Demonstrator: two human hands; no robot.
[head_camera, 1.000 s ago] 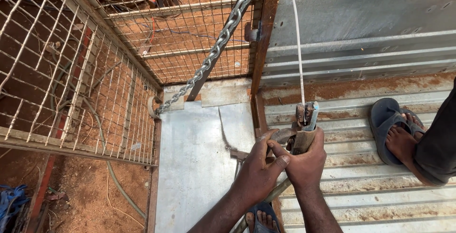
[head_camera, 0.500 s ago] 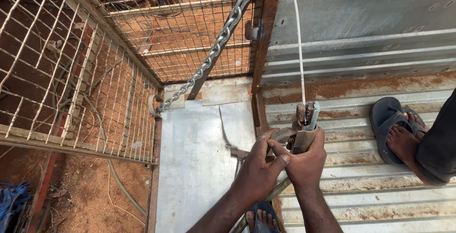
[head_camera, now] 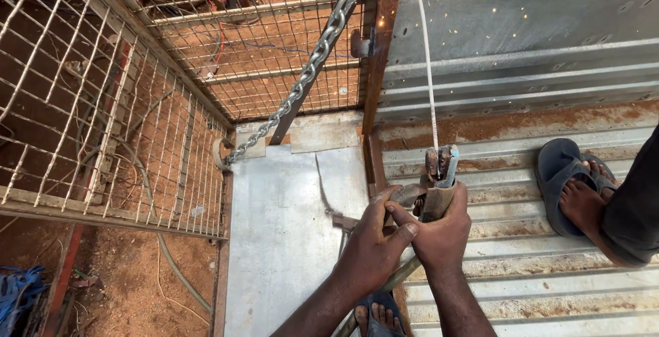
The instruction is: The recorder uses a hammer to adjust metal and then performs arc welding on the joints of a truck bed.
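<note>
The welding rod [head_camera: 427, 62] stayed clamped in the holder [head_camera: 439, 182], which both the right hand [head_camera: 439, 237] and left hand [head_camera: 371, 251] gripped closed over the ribbed metal sheet [head_camera: 549, 289]; nothing had shifted.

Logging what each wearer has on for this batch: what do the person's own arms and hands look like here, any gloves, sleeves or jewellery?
Both hands are bare: no gloves on the left hand or the right hand. The forearms that show are uncovered, with no sleeve in view. No watch, ring or wristband shows on either. Nails are short. The upper arms are out of frame, so what is worn there cannot be told.
</note>
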